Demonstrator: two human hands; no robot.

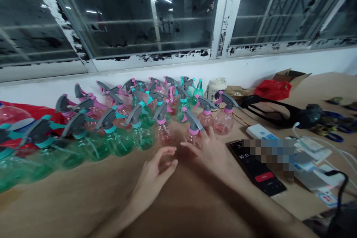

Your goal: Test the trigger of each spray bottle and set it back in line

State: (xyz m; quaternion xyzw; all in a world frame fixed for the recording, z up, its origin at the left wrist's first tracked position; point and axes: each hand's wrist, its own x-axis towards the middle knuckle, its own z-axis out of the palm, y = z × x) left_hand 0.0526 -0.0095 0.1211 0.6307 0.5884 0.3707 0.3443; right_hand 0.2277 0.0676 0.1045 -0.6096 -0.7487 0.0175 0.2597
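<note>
At the centre, the right hand [213,152], thumb and fingers spread, touches one pink-collared spray bottle [193,137]; the left hand [157,169] curves nearby, half open. Right: one phone [255,167].

Your setting appears to be a workshop: bench [92,200] with rows of spray bottles [119,139], below paint-chipped window frames [223,15].

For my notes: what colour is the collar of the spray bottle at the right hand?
The collar is pink, best in head view.
</note>
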